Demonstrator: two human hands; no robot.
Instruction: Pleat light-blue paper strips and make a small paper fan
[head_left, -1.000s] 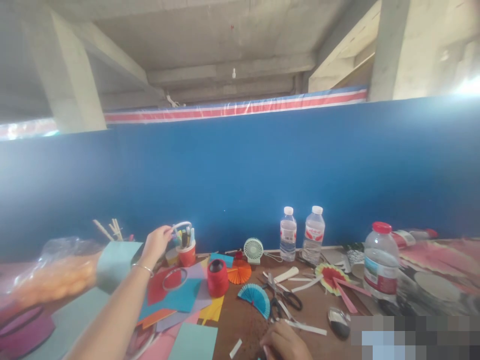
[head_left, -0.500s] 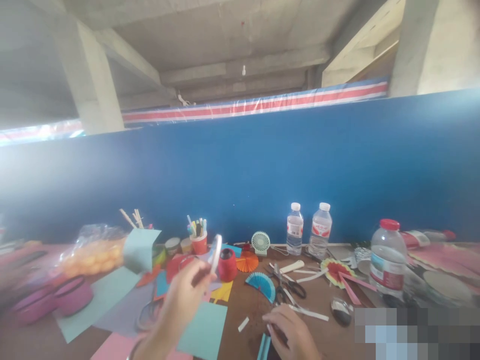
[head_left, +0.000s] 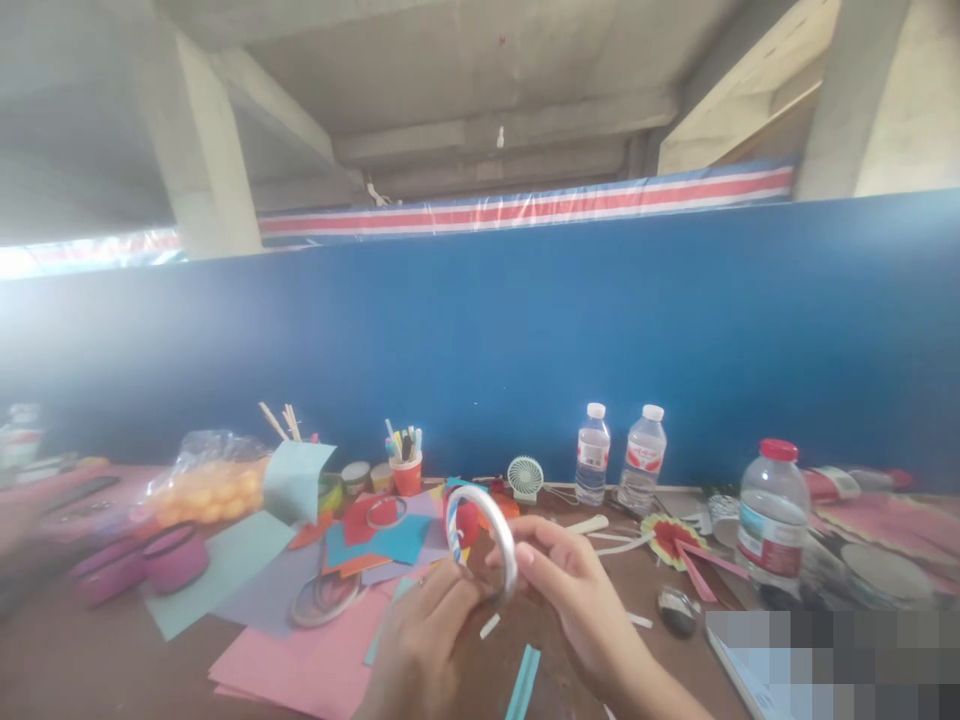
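A narrow white roll of tape is held up on edge over the brown table, its ring facing partly toward me. My left hand grips the roll at its lower left, fingers curled. My right hand pinches the roll's right side with thumb and fingers. Under the hands lies a folded blue paper strip. A small white paper scrap is just beyond it. My right hand covers the area where scissors and a blue paper fan lay.
Pink paper, coloured sheets and more tape rolls lie to the left. A pen cup, small fan and two water bottles stand at the back. A large bottle and a black mouse are on the right.
My left hand has brought the tape roll right and lower. My right hand has left the blue strip and risen to the roll. The view has shifted slightly.
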